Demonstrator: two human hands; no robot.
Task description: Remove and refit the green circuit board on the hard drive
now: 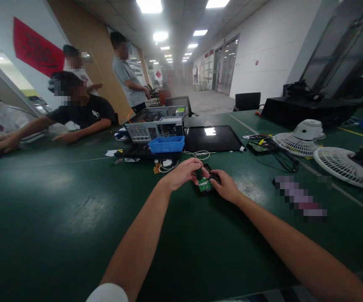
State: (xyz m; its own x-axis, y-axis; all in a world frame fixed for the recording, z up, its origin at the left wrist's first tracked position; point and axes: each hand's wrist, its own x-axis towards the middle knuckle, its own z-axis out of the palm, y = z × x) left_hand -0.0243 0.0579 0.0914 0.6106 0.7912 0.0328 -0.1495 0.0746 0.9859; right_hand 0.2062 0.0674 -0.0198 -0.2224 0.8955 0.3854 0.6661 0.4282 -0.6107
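Note:
Before me on the green table lies a small black housing with a green circuit board (204, 185) in it. Over the board, my left hand (184, 173) is closed, thumb and fingers around a short dark cylindrical piece (199, 173) that stands upright. Its lower end meets or hovers over the board; I cannot tell which. My right hand (227, 185) grips the black housing (214, 178) from the right side, its fingers curled on the edge. Part of the housing is hidden behind both hands.
Beyond my hands stand a blue bin (167, 144), an opened computer case (156, 126) and a flat black screen panel (213, 139). White fan parts (304, 136), cables and another circuit board (258, 146) lie to the right. Several people are at the left and back.

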